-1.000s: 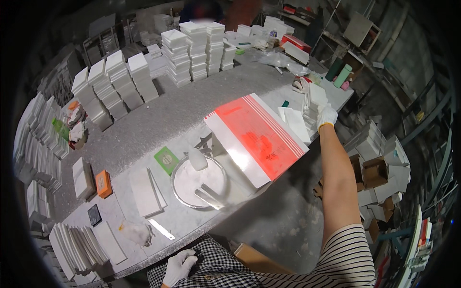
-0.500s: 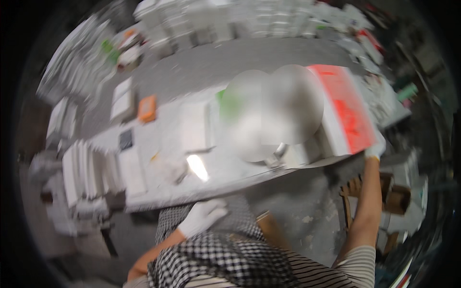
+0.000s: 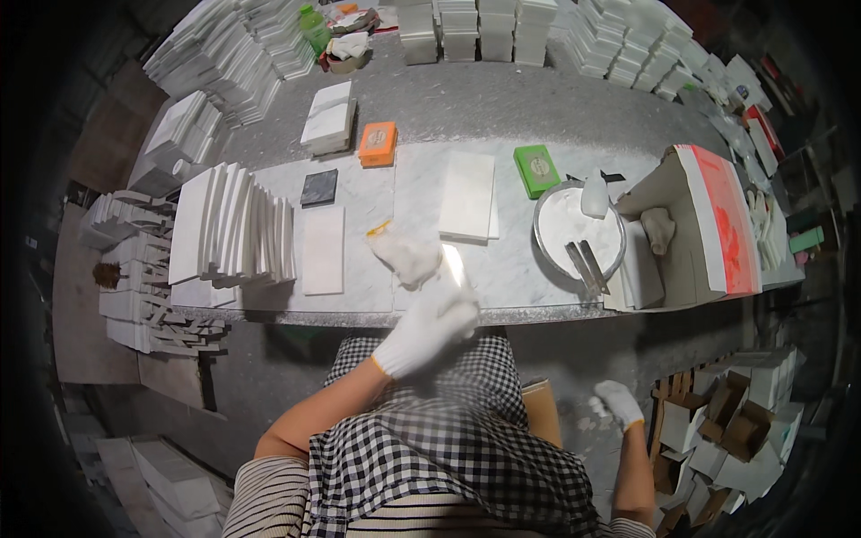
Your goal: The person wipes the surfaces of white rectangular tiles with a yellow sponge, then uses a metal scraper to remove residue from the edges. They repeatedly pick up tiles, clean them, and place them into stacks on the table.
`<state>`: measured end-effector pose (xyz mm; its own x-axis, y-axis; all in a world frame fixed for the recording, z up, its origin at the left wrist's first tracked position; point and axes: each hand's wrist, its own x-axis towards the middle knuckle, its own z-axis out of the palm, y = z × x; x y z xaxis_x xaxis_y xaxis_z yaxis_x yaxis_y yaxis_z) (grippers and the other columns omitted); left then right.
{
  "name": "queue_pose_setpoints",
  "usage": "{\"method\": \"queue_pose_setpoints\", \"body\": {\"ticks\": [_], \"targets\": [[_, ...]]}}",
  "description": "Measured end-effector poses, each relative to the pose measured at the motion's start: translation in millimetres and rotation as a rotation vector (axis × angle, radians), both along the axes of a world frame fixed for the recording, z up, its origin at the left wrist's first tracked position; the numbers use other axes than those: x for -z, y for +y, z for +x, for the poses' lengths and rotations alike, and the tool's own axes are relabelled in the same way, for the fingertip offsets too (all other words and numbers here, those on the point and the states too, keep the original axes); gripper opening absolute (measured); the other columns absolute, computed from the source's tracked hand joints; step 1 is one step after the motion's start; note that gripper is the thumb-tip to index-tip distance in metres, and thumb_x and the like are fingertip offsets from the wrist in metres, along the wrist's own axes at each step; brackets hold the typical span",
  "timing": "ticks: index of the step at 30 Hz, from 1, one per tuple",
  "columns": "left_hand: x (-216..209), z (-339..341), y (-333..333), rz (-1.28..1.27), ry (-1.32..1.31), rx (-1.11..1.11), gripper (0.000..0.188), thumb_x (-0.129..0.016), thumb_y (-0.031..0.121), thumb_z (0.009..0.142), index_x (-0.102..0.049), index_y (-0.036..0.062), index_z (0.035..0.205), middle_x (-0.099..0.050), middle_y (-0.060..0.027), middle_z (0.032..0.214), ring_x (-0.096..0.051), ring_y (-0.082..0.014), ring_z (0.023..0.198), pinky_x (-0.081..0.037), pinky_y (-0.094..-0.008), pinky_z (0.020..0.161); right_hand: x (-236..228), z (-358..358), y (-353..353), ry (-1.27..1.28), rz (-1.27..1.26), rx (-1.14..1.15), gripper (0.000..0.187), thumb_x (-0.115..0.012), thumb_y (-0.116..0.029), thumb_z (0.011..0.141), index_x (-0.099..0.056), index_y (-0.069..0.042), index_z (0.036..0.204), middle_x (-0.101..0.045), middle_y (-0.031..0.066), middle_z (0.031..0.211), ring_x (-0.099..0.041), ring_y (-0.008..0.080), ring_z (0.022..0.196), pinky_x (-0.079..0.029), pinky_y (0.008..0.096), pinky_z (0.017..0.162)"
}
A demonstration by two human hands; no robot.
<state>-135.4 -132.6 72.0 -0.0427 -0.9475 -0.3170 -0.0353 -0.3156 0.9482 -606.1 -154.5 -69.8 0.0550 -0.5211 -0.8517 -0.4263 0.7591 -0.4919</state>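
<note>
My left hand (image 3: 429,328) wears a white knitted glove and hovers at the table's front edge. Its fingers bend inward but are smeared by motion, so what they hold, if anything, does not show. Just beyond it lies a crumpled white cloth or glove (image 3: 408,260) with a yellow edge. My right hand (image 3: 619,403), gloved too, hangs below the table with its fingers apart and nothing in them. Two white slabs (image 3: 467,193) lie stacked ahead of the left hand. A bowl (image 3: 563,215) of white material holds two metal scrapers (image 3: 587,266) and a whitish piece.
On the right stands an open cardboard box (image 3: 704,224) with a red side. Upright white slabs (image 3: 233,224) crowd the table's left end. Orange (image 3: 378,143) and green (image 3: 535,170) small boxes sit farther back. Small open cartons (image 3: 726,403) are piled low at the right.
My right hand has left the box's lower corner and dropped below the table. My left hand has risen from my lap to the table edge. The view has shifted and sharpened.
</note>
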Motion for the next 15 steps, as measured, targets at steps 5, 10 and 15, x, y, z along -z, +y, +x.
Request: {"method": "queue_pose_setpoints", "body": {"ticks": [5,10,15], "targets": [[14,3,-24,0.033,0.265,-0.171,0.052,-0.057,0.022,0.1,-0.037,-0.0021,0.142,-0.064,-0.0121,0.092,-0.064,-0.0184,0.076,-0.053,-0.0278,0.061,-103,153,-16,-0.156,-0.24,-0.452,0.035,-0.056,-0.028,0.101,-0.057,-0.002,0.077,-0.057,0.0017,0.065,-0.049,0.0085,0.058,-0.04,0.0263,0.055],[22,21,-54,0.084,0.316,-0.349,0.066,-0.055,0.019,0.101,-0.02,0.0042,0.155,-0.062,-0.0199,0.105,-0.069,-0.0269,0.076,-0.058,-0.0356,0.06,-143,248,-45,-0.138,-0.977,-0.551,0.03,-0.06,-0.022,0.099,-0.066,0.005,0.111,-0.07,0.0123,0.09,-0.065,0.0196,0.08,-0.051,0.0317,0.075],[30,33,-71,0.136,0.386,-0.291,0.081,-0.05,0.014,0.102,0.003,0.0067,0.162,-0.06,-0.0252,0.116,-0.07,-0.0299,0.078,-0.06,-0.0373,0.06,-117,330,-87,0.024,-1.138,-0.335,0.051,-0.061,-0.034,0.094,-0.058,0.001,0.13,-0.069,0.0259,0.109,-0.067,0.0377,0.105,-0.052,0.0434,0.091]]}}
